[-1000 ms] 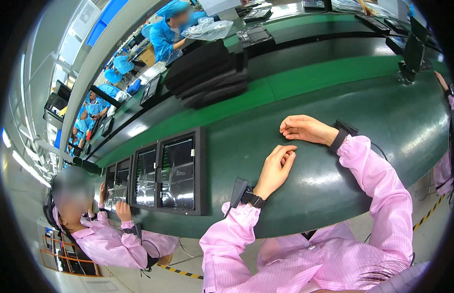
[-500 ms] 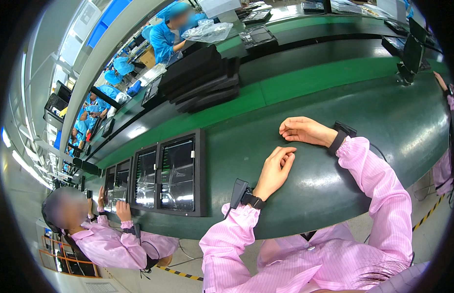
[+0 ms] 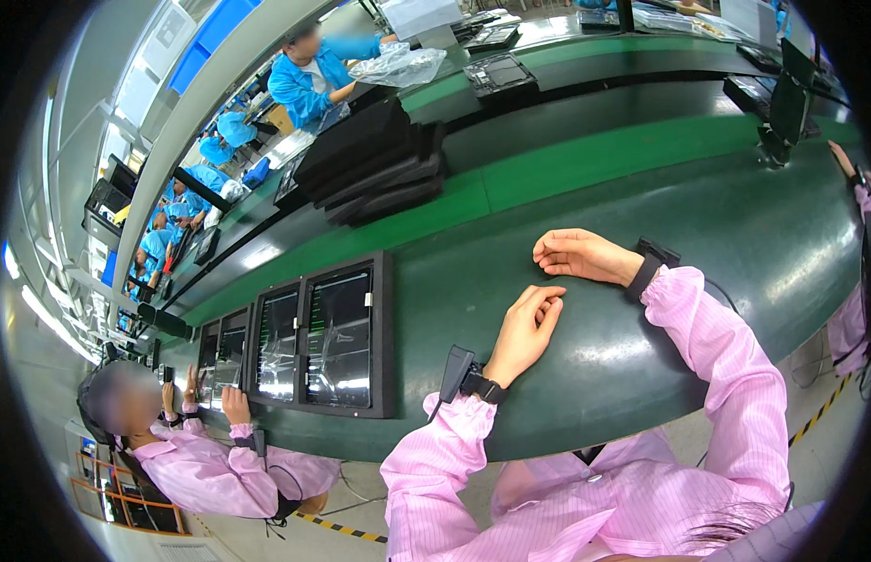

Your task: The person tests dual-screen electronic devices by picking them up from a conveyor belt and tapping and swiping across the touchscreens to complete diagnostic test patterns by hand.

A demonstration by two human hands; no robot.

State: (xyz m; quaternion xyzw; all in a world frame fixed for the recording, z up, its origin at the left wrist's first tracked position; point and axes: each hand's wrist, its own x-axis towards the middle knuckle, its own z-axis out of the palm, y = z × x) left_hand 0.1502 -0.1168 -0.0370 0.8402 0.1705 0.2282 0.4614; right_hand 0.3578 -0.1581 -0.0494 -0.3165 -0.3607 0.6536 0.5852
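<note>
The black foam-like stack (image 3: 370, 159) has slid farther left, beyond the left hand (image 3: 523, 330) and right hand (image 3: 578, 256), both loosely curled, seemingly empty, and I judge a careless leftward sweep could jolt the black panel tray (image 3: 383, 337) left of them.

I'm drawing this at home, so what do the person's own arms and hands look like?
Loose pink fabric sleeves with thin stripes, gathered at the wrists. The left hand and right hand are bare, without gloves. Each wrist wears a black strap with a dark, boxy device and a thin dark cable.
</note>
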